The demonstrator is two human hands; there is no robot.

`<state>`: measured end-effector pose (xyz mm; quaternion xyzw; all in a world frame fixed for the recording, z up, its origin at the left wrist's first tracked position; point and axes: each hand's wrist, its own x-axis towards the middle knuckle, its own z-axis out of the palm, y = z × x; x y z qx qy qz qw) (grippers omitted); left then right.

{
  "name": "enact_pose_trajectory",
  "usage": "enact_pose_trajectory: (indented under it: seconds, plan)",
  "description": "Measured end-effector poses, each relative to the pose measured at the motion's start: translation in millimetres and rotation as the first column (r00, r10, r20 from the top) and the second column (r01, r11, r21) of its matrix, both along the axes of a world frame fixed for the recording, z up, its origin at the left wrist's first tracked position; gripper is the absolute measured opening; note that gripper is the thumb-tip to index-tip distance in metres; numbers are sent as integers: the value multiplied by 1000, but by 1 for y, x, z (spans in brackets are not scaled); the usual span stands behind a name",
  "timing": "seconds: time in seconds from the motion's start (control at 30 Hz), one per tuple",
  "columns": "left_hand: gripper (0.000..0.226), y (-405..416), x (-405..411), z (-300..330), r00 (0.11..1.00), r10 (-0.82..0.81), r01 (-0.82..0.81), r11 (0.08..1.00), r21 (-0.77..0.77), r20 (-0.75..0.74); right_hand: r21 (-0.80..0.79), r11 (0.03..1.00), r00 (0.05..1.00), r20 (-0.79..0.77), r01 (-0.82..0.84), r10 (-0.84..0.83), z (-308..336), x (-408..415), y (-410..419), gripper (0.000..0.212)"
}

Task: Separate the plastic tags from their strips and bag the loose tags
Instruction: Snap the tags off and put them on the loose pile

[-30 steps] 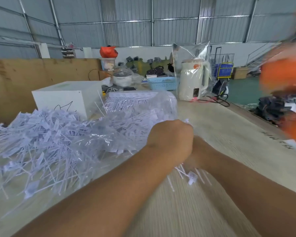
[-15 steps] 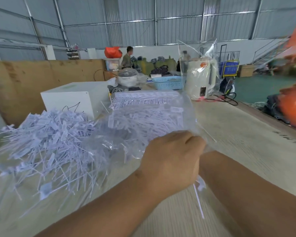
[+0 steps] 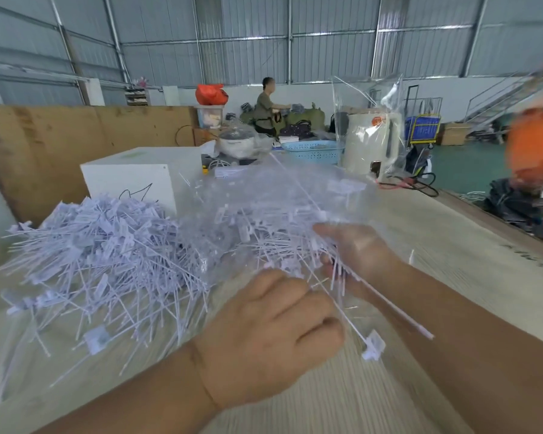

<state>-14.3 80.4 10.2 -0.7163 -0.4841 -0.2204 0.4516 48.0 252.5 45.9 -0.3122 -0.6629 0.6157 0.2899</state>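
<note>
— Which step is this?

— Bagging, I'd judge. The right hand (image 3: 355, 249) is inside the clear plastic bag (image 3: 282, 198) at centre frame, its grip blurred, so I cannot tell. The left hand (image 3: 273, 336) is clenched on the bag's lower edge.

— What's inside?

— Loose white plastic tags (image 3: 264, 233). The big heap of tags (image 3: 101, 255) lies at left on the pale table (image 3: 452, 233).

— Next?

— Probably drawing the hand out without spilling.

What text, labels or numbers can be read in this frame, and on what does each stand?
None reads clearly.
Black scribble on the white box: a drawn mark, not letters.
Dark writing on the table's right edge: blurred, unreadable.
Orange sticker on the white kettle: too small to read.
Print on the blue cart: too blurred.
Loose tags in the pile: any print too small.
</note>
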Motion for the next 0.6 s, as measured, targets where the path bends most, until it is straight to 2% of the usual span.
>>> enact_pose_trajectory:
  seconds: [0.03, 0.07, 0.1, 0.13, 0.17, 0.27, 0.3, 0.37, 0.43, 0.47, 0.53, 0.6]
  plan:
    - [20, 1, -4, 0, 999, 49, -51, 992, -112, -21, -62, 998, 999, -21, 24, -25, 0, 0, -1, 33]
    - [15, 3, -9, 4, 982, 186, -179, 948, -264, 4, -94, 995, 999, -18, 42, -44, 0, 0, -2, 29]
    - [12, 6, -14, 6, 930, 366, -323, 860, -394, 36, -86, 995, 999, 4, 51, -50, -2, 0, -2, 24]
    - [20, 9, -21, 4, 846, 527, -423, 752, -506, 76, -56, 997, 998, 37, 61, -59, -5, 0, -3, 18]
    - [28, 10, -27, 4, 778, 618, -467, 686, -558, 108, -22, 998, 996, 62, 66, -65, -7, -1, -2, 14]
    - [42, 18, -39, 3, 721, 629, -408, 724, -556, 290, -9, 999, 993, 113, 38, -36, -12, 2, -5, 41]
    - [49, 22, -42, 2, 699, 652, -421, 707, -568, 294, -16, 1000, 992, 129, 9, -7, -14, 3, -6, 58]
    - [51, 27, -45, 6, 642, 736, -474, 600, -644, 214, 14, 998, 979, 200, -54, 50, -15, 2, -12, 83]
    - [39, 31, -47, 9, 599, 780, -458, 522, -720, 184, 163, 979, 909, 414, -126, 48, -10, 3, -21, 95]
    - [40, 32, -47, 12, 597, 779, -428, 512, -745, 193, 283, 939, 825, 565, -195, 1, -10, 3, -24, 101]
    - [37, 32, -45, 16, 604, 769, -396, 515, -760, 207, 471, 810, 644, 749, -349, -158, -14, 3, -30, 103]
    - [19, 34, -42, 17, 630, 734, -380, 575, -725, 253, 491, 787, 628, 758, -373, -175, -14, 3, -32, 82]
